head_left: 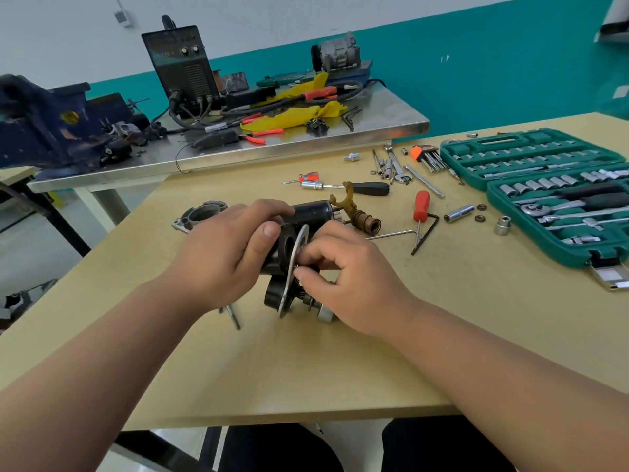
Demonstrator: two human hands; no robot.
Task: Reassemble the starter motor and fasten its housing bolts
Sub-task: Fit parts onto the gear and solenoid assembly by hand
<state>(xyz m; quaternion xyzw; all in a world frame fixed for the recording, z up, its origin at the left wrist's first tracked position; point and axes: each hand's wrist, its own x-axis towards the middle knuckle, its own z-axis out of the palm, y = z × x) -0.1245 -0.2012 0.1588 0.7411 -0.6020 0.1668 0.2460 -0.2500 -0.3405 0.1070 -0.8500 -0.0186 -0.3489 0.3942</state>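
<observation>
The black starter motor body (308, 212) lies on the wooden table (238, 362) in the middle of the view. My left hand (224, 253) grips it from the left, thumb on its front face. A thin silver plate (295, 264) stands on edge against the motor. My right hand (343, 274) pinches that plate's edge with thumb and forefinger. Below the plate the shaft with its pinion gear (323, 310) sticks out to the right. The grey aluminium nose housing (200, 216) lies apart behind my left hand. A long bolt (234, 316) lies under my left wrist.
A brown shift fork and plunger (357, 212) lie behind the motor. Screwdrivers (420, 207), hex keys (423, 233), loose sockets (457, 213) and nuts are scattered to the right. An open green socket case (558, 189) fills the right side. A steel bench (306, 144) with a welder stands behind.
</observation>
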